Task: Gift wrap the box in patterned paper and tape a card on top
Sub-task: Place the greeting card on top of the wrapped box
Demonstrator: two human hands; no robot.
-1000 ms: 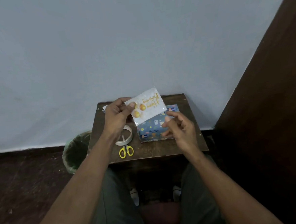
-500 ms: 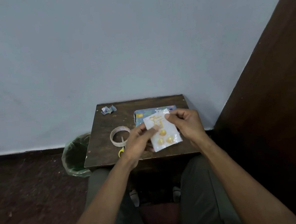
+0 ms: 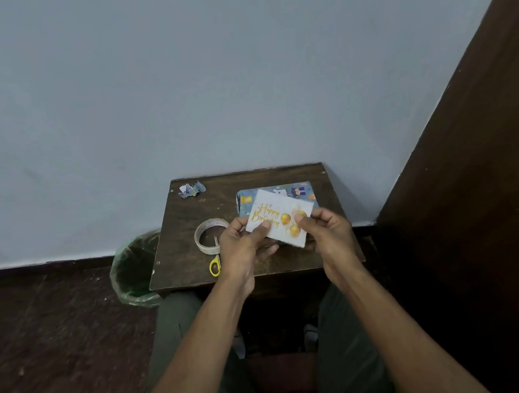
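From my head camera, looking down: my left hand (image 3: 244, 247) and right hand (image 3: 328, 235) both pinch a white birthday card (image 3: 279, 218), thumbs on its printed face, fingers curled beneath. I hold it face-up and slightly tilted over the wrapped box (image 3: 295, 194) (blue patterned paper already covers it), probably to line it up before taping. The box rests on the small wooden table (image 3: 189, 262). A tape roll (image 3: 207, 238) and yellow-handled scissors (image 3: 215, 265) lie just left, within reach.

white card (image 3: 279, 218) with gold lettering and balloons, blue cartoon-print wrapped box (image 3: 294, 192), yellow-handled scissors (image 3: 215, 265), dark brown surface (image 3: 189, 262)
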